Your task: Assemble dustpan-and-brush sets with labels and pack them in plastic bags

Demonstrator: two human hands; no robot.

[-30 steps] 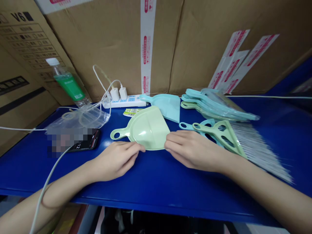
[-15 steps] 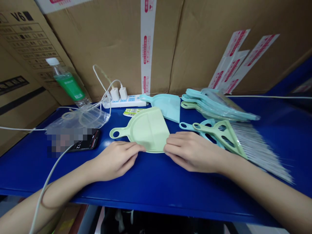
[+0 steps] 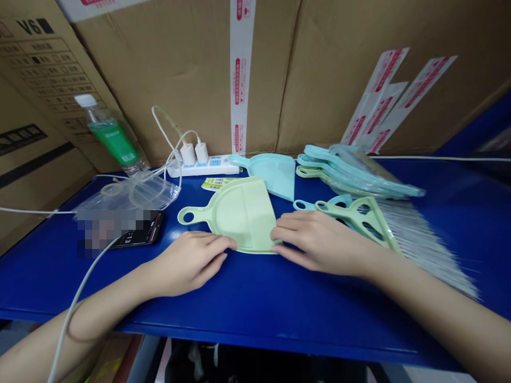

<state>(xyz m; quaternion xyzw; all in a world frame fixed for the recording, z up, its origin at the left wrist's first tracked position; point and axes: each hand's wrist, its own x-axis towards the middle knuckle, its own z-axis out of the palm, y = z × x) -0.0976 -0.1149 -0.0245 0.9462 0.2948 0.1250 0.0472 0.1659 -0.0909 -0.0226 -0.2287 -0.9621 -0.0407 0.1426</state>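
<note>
A pale green mini dustpan (image 3: 235, 215) lies on the blue table (image 3: 255, 303), its round-holed handle pointing left. My left hand (image 3: 189, 263) pinches the pan's near edge with its fingertips. My right hand (image 3: 317, 242) grips the pan's right corner, fingers curled over it. Just right of that hand lie a green mini broom (image 3: 365, 223) and a light blue one (image 3: 331, 205), bristles fanning to the right.
A light blue dustpan (image 3: 273, 173) lies behind the green one, and a stack of bagged dustpan sets (image 3: 351, 170) at back right. A phone (image 3: 138, 231), clear bags (image 3: 131, 194), a green-labelled bottle (image 3: 112, 138) and a power strip (image 3: 203, 166) with chargers stand at left. Cardboard boxes (image 3: 179, 69) wall the back.
The green dustpan has been tilted and drawn slightly toward me, its wide edge now lower. My right hand shifted a little right and down on the pan's corner.
</note>
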